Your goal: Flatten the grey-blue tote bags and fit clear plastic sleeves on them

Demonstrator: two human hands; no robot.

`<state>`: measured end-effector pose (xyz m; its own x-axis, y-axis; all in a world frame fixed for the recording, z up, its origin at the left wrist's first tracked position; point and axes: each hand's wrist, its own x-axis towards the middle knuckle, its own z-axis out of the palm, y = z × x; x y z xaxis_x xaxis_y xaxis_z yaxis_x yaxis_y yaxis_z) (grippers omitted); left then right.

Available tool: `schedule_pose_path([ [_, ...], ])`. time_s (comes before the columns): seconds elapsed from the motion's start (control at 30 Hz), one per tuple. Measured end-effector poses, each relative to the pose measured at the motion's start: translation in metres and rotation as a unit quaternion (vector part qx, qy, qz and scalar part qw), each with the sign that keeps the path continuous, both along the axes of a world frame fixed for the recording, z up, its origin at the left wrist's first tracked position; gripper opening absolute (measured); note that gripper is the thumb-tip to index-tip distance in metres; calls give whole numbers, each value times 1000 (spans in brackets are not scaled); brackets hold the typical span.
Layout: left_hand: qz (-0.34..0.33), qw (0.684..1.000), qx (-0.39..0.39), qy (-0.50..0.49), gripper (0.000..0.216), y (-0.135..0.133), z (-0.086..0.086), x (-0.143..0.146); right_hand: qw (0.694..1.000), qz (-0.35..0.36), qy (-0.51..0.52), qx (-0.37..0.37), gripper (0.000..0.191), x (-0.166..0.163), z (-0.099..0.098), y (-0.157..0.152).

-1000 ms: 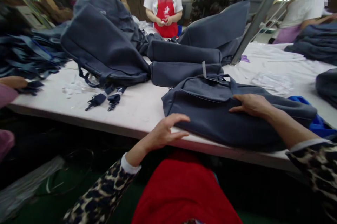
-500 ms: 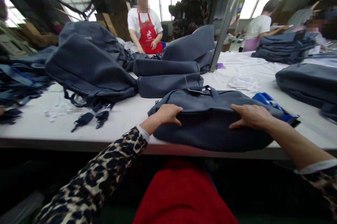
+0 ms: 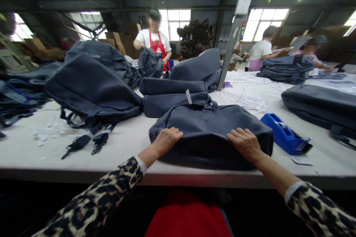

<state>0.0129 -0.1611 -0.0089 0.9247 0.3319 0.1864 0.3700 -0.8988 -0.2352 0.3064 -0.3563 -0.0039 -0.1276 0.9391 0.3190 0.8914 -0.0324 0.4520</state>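
Observation:
A dark blue bag [image 3: 205,125] lies on its side at the table's near edge, its handle and a white tag [image 3: 188,96] at the far side. My left hand [image 3: 167,141] grips the bag's near upper edge on the left, fingers curled over it. Farther right along the same edge, my right hand [image 3: 246,143] is closed on the fabric in the same way. Between the two hands the edge is pulled up in a fold. Just right of the bag stands a blue tape dispenser [image 3: 286,135].
Another dark blue bag [image 3: 94,88] with dangling straps [image 3: 101,138] leans at left. Two flat bags [image 3: 172,86] lie behind mine, beside a metal post [image 3: 229,49]. More bags [image 3: 319,105] are stacked at right. A co-worker in a red apron [image 3: 157,46] stands across the white table [image 3: 111,166].
My fingers have closed onto the bag's edge, and the bag has shifted, uncovering more of the tape dispenser. Its tag now stands up. The co-worker across the table has lifted a dark blue bag.

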Motion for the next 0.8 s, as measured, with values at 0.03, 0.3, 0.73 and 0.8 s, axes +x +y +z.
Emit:
schedule_pose_path([
  [0.03,-5,1000,8,3,13,-7,-15,-4,1000,11,4,1,22,-1,-12,-5],
  [0.3,7,1000,11,-10,11,-14,-47,-7,996,72,33,48,15,11,-42,-4],
  [0.73,-91,980,-43,-171,43,-25,-16,41,994,15,108,13,39,61,5,-44],
  [0.8,-90,980,-53,-167,41,-28,-19,46,994,20,105,15,44,58,1,-46],
])
